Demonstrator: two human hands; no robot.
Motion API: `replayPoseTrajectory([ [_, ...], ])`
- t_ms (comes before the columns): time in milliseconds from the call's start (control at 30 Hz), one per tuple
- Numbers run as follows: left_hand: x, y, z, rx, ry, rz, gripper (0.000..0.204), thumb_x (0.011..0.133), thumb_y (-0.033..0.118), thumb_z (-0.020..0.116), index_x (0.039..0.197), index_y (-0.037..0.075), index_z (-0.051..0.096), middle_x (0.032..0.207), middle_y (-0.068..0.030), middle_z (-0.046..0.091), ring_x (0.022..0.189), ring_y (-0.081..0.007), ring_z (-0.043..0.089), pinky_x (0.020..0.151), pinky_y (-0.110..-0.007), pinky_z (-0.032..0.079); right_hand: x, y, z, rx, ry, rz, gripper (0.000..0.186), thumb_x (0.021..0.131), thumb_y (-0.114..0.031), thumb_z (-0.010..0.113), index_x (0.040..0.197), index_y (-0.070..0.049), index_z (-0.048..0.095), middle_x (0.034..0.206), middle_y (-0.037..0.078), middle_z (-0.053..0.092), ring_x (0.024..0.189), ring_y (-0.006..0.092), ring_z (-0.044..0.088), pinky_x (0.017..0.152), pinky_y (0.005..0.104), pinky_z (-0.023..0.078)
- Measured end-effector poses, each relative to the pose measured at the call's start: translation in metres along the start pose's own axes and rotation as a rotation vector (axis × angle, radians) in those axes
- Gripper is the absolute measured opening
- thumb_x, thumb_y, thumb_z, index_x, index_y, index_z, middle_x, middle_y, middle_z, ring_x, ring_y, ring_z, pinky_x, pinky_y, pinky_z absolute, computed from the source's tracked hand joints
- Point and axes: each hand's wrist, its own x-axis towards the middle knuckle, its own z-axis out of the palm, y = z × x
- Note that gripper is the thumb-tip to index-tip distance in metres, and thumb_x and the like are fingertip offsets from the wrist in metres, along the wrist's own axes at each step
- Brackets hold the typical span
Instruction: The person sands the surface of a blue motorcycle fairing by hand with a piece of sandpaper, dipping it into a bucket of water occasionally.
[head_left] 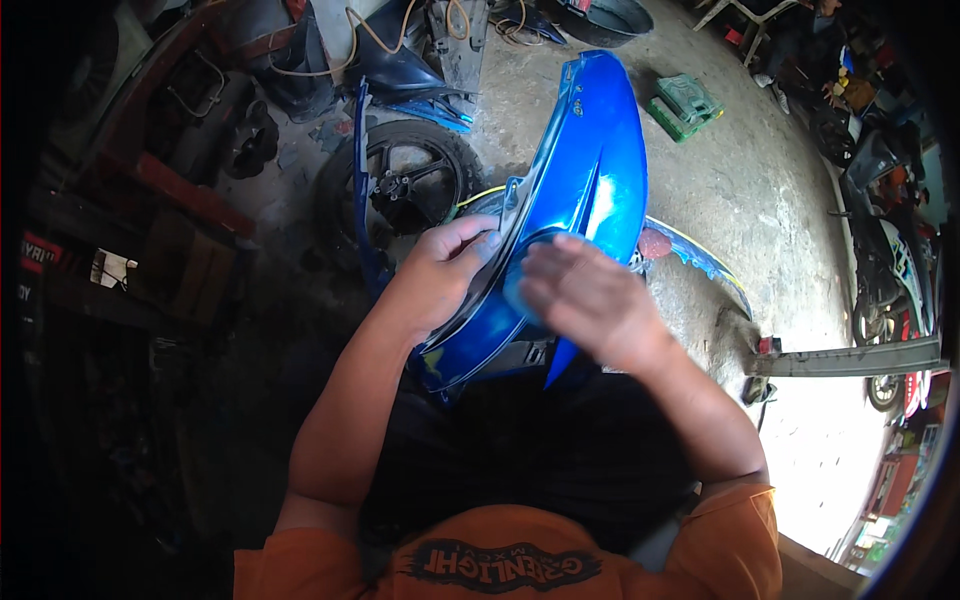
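Closest in was the person's own lap and orange shirt [500, 560], with both bare forearms coming up from the bottom of the shot. The left hand [435, 275] was wrapped around the left edge of a glossy blue motorcycle body panel [590, 170], thumb and fingers closed on the rim, so that one had a solid hold. The right hand [590, 300] lay flat on the panel's lower face, fingers stretched out rather than curled, and it was blurry; couldn't tell if anything sat under the palm. The panel itself was propped up off the lap, tilted, lower end near the knees and the narrow tip pointing away.

Just past it, on the concrete floor [740, 190], a black motorcycle wheel [410, 180] lay to the left, with another blue trim piece [700, 255] poking out from behind the panel on the right. Further out sat a green crate [685, 105], a tangle of hoses and dark parts up top, and a parked motorcycle [885, 250] off to the far right.
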Motion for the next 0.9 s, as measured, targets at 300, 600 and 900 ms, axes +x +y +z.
replayPoseTrajectory([
  [300,0.002,-0.001,0.002,0.127,-0.009,0.079,0.037,0.111,0.020,0.065,0.138,-0.004,0.069,0.112,-0.0059,0.075,0.103,-0.0082,0.062,0.094,-0.028,0.051,-0.001,-0.016,0.005,0.049,0.003,0.013,0.028,0.078,-0.003,0.075,0.106,-0.005,0.072,0.111,0.010,0.074,0.109,0.0265,0.074,0.113,0.0442,0.056],
  [600,-0.001,-0.002,-0.001,0.097,-0.008,0.053,0.035,0.111,0.018,0.065,0.137,-0.005,0.070,0.111,-0.0043,0.076,0.101,-0.0070,0.062,0.093,-0.026,0.051,-0.006,-0.010,-0.001,0.104,-0.014,0.044,0.026,0.082,-0.003,0.071,0.108,-0.005,0.073,0.113,0.010,0.074,0.110,0.0301,0.074,0.114,0.0472,0.055],
  [900,0.003,0.004,0.005,0.036,-0.036,0.038,0.033,0.112,0.017,0.064,0.138,-0.003,0.070,0.108,0.0016,0.072,0.097,-0.0046,0.059,0.090,-0.023,0.049,-0.008,-0.002,0.001,0.058,0.069,-0.007,0.024,0.079,-0.002,0.074,0.103,-0.005,0.072,0.111,0.010,0.075,0.108,0.0284,0.075,0.109,0.0450,0.058],
])
